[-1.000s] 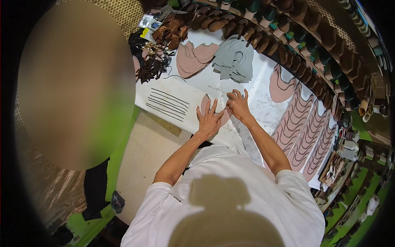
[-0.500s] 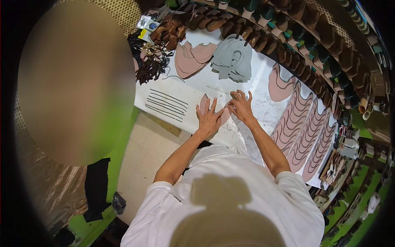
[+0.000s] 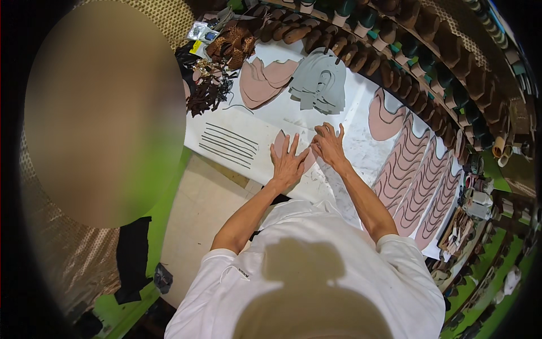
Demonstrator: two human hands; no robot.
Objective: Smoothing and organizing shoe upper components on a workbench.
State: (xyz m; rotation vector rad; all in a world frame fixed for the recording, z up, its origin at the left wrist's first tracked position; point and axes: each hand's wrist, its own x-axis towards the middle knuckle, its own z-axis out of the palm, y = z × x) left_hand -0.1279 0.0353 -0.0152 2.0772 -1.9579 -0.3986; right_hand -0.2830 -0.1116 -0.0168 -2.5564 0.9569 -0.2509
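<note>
My left hand lies with its fingers spread over a pink curved cut piece on the white table top. One tip of that piece shows beyond the left fingers. At the piece's edge, the thumb and forefinger of my right hand are pinched together, its other fingers raised; what lies between the fingertips is too small to make out. Left of my hands, several thin dark strips are laid out side by side on the white surface.
Behind my hands are overlapping pink pieces and a grey stack of cut sheets. Rows of dark-edged pink pieces overlap at the right. Dark and patterned scraps pile up at the far left. Racks of brown shoe lasts curve along the back.
My right hand has shifted very slightly along the edge of the pink piece. The left hand stays almost still on it.
</note>
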